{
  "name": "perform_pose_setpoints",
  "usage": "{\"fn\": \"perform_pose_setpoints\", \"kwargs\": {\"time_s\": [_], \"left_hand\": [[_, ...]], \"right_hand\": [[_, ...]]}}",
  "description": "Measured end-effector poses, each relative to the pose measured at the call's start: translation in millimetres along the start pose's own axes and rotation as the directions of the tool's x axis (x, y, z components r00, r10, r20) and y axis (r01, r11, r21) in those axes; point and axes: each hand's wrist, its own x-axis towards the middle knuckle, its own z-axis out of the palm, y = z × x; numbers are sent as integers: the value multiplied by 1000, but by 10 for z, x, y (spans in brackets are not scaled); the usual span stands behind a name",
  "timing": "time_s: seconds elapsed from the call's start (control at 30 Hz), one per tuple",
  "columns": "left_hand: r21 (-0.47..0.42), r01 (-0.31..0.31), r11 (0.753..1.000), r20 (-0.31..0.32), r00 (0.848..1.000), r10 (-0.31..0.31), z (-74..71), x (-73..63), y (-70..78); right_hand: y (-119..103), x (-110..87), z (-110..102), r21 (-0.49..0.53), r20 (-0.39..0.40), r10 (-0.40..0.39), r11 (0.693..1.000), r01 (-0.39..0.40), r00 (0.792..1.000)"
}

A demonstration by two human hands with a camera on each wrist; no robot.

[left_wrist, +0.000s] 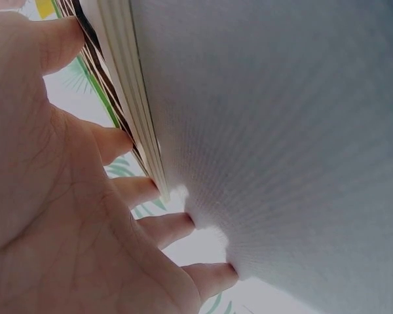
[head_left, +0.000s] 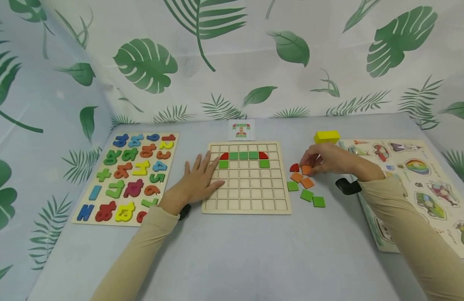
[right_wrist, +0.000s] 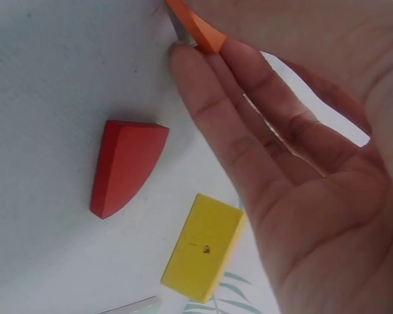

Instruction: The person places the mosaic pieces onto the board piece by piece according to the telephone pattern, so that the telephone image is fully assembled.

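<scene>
My left hand (head_left: 196, 182) rests with spread fingers on the left edge of a wooden grid board (head_left: 250, 196). On the board, green squares (head_left: 243, 155) run between two red quarter-round pieces (head_left: 263, 155), with a light green square (head_left: 264, 164) under each end. To the board's right, my right hand (head_left: 325, 159) pinches an orange square tile (right_wrist: 208, 34) between thumb and fingers, close to the table. Beside it lie a red quarter-round piece (right_wrist: 128, 167), two loose orange tiles (head_left: 308, 182) and three green tiles (head_left: 306, 195).
A pattern card (head_left: 241, 130) stands behind the board. A yellow block (head_left: 327, 136) lies past the right hand. At left is a number puzzle board (head_left: 120, 161); at right, a picture puzzle board (head_left: 404, 167). Leaf-printed cloth (head_left: 232, 83) hangs behind.
</scene>
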Motion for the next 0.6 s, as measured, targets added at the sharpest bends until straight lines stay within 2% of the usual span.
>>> {"fn": "perform_pose_setpoints", "kwargs": {"time_s": [0.1, 0.4, 0.5, 0.6], "left_hand": [[2, -1, 1000, 5, 1000, 1, 0, 0, 2], [14, 2, 1000, 5, 1000, -2, 3, -2, -2], [12, 2, 1000, 2, 1000, -2, 9, 1, -11], [12, 4, 1000, 2, 1000, -4, 13, 4, -14]], "right_hand": [[-19, -6, 4, 10, -12, 16, 1000, -16, 1000], [-52, -11, -9, 34, -77, -3, 999, 6, 997], [-86, 10, -24, 38, -116, -44, 998, 49, 992], [-142, 70, -27, 36, -175, -118, 991, 126, 977]]}}
